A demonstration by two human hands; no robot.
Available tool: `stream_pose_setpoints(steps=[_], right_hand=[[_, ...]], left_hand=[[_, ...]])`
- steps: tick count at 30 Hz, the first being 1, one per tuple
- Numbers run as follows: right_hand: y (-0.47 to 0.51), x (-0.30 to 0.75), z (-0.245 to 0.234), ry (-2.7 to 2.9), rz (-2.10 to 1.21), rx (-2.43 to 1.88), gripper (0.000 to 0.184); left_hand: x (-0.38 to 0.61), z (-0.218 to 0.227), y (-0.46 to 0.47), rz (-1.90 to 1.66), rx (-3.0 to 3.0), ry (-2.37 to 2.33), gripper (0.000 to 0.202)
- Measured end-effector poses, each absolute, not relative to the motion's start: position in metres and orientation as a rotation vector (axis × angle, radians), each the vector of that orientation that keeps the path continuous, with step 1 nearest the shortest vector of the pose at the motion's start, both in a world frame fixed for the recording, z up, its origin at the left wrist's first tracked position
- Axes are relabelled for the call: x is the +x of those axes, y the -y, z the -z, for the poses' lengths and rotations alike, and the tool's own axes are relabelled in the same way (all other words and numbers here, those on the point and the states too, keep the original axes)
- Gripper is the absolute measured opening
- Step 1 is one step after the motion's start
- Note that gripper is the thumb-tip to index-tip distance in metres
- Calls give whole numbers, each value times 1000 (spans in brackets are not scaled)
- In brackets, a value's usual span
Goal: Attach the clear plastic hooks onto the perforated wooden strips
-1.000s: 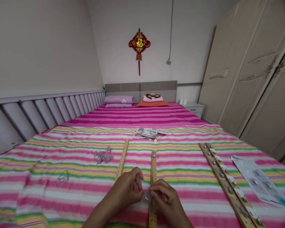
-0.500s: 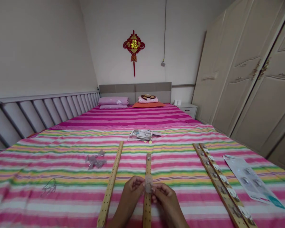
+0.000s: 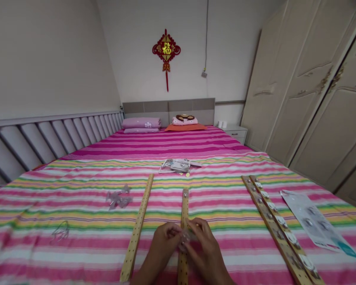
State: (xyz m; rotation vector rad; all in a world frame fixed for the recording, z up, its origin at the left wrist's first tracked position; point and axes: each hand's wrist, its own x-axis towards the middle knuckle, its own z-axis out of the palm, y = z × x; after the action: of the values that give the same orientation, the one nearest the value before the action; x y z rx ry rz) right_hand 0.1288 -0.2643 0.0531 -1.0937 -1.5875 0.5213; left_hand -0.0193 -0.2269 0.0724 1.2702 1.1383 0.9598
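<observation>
A small clear plastic packet is held over a narrow wooden strip with holes. My left hand pinches its left side, fingers curled. From the right, my right hand has thumb and forefinger around the packet, with a gap between those fingertips; blur hides the exact contact. Whatever may be inside the packet is too small to make out. On the strip's far end sits a small shiny metal piece. Left of my hands lies a longer perforated wooden strip.
Several small translucent packets and a tangle of thin clear material lie left. To the right are two strips bearing metal and white round pieces and a blister card. A plastic package lies farther up the striped bedspread.
My right hand's fingers have risen and spread from a close pinch, now on either side of the packet. My left hand keeps its pinch. The view has tilted slightly downward.
</observation>
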Motion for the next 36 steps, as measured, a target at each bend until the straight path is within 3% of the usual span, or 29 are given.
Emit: stream_pose_setpoints(steps=[3, 8, 14, 19, 24, 26, 31, 36], right_hand=[[261, 130, -57, 1401, -641, -1102, 38], [255, 142, -52, 1071, -1124, -1065, 38], [252, 147, -58, 1345, -866, -1093, 18], [247, 142, -56, 1387, -965, -1144, 15], [238, 140, -47, 1044, -1288, -1063, 27], [232, 138, -45, 819, -1363, -1024, 29], [217, 126, -44, 527, -1468, -926, 26], [202, 121, -35, 751, -1348, -1059, 27]], left_hand=[[-22, -86, 228, -895, 1405, -1143, 13], [-27, -107, 227, -792, 1557, -1164, 13], [-31, -124, 223, -627, 1858, -1109, 20], [-26, -134, 218, -485, 1976, -1086, 23], [-23, -119, 200, -866, 1795, -1148, 16], [-21, -106, 192, -1058, 1610, -1208, 24], [-12, -74, 175, -1015, 1209, -1208, 44], [-2, -59, 154, -1040, 1169, -1162, 38]])
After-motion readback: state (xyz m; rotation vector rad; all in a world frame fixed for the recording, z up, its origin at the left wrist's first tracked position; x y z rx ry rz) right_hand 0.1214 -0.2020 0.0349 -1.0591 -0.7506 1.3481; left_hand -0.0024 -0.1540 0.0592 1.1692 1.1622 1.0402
